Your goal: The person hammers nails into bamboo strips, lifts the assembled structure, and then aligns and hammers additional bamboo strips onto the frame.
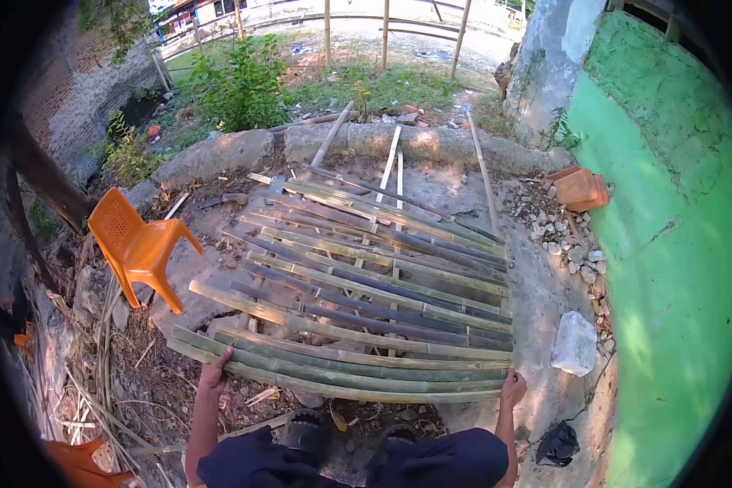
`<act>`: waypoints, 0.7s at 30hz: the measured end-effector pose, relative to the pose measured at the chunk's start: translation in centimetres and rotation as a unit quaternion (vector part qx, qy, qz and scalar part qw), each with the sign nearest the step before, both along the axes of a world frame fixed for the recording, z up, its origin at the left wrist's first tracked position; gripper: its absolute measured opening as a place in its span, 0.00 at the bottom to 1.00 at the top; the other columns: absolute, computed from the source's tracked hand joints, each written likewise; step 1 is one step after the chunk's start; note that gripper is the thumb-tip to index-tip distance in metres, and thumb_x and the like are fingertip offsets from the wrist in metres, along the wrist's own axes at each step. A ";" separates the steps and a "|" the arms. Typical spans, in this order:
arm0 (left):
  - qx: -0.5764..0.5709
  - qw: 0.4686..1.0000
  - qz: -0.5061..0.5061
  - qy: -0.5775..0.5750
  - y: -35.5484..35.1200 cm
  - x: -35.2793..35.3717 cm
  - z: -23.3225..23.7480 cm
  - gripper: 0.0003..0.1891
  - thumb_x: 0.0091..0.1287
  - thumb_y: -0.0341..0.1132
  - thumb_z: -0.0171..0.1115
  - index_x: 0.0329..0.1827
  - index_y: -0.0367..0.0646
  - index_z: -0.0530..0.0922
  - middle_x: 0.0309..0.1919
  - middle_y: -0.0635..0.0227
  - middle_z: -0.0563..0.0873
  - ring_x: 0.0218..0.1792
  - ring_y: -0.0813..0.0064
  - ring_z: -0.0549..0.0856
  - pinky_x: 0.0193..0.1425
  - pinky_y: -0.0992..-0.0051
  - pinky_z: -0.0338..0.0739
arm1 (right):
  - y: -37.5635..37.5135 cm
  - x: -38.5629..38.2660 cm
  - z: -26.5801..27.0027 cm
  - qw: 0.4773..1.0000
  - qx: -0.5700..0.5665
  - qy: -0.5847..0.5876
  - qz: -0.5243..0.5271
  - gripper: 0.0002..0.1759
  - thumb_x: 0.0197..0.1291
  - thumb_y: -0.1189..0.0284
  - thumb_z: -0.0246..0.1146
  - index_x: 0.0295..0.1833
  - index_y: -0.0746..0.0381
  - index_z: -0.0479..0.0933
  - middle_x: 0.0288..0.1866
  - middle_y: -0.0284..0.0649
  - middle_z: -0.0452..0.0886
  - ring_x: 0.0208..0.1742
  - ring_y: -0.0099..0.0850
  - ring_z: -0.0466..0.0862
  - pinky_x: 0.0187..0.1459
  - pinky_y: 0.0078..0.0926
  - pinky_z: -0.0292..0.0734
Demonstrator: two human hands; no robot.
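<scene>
A panel of split bamboo slats (366,285) lies flat on the concrete ground in front of me, its strips running left to right over thin cross battens. My left hand (215,372) grips the left end of the nearest slat. My right hand (512,387) holds the right end of the same near edge. My knees and sandalled feet (309,427) show at the bottom of the view, right behind the panel.
An orange plastic chair (138,244) stands to the left. A white stone block (575,343) and a black bag (558,443) lie at right beside a green wall (667,244). Rubble, an orange brick (581,189), a low curb and loose poles lie beyond.
</scene>
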State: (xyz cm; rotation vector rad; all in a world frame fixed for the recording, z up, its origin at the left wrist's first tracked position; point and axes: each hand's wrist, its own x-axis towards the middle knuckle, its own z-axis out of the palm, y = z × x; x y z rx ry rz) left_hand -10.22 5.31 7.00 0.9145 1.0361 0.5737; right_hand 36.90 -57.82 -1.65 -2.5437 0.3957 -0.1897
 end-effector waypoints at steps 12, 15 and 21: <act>0.034 0.999 0.016 -0.002 1.2 -5.0 5.5 0.28 0.69 0.34 0.74 0.70 0.36 0.74 0.58 0.64 0.85 0.58 0.65 0.85 0.65 0.62 0.80 | 4.2 -2.3 -3.0 0.996 0.078 -0.030 0.017 0.33 0.65 0.44 0.68 0.46 0.68 0.88 0.40 0.53 0.91 0.42 0.49 0.89 0.47 0.43 0.80; 0.016 0.999 0.033 0.001 0.9 -7.5 3.4 0.27 0.70 0.35 0.74 0.69 0.39 0.75 0.58 0.66 0.85 0.58 0.66 0.85 0.64 0.61 0.80 | 5.1 -2.0 -2.7 0.994 0.078 -0.062 0.042 0.34 0.65 0.44 0.68 0.45 0.70 0.87 0.39 0.54 0.90 0.41 0.48 0.88 0.46 0.43 0.79; -0.024 0.998 0.049 -0.017 -0.1 -10.7 0.5 0.23 0.72 0.37 0.72 0.67 0.42 0.78 0.55 0.67 0.87 0.56 0.67 0.87 0.63 0.61 0.82 | 6.2 -3.0 0.0 0.994 0.063 -0.051 0.068 0.34 0.64 0.45 0.70 0.44 0.71 0.86 0.37 0.55 0.89 0.39 0.49 0.88 0.45 0.43 0.79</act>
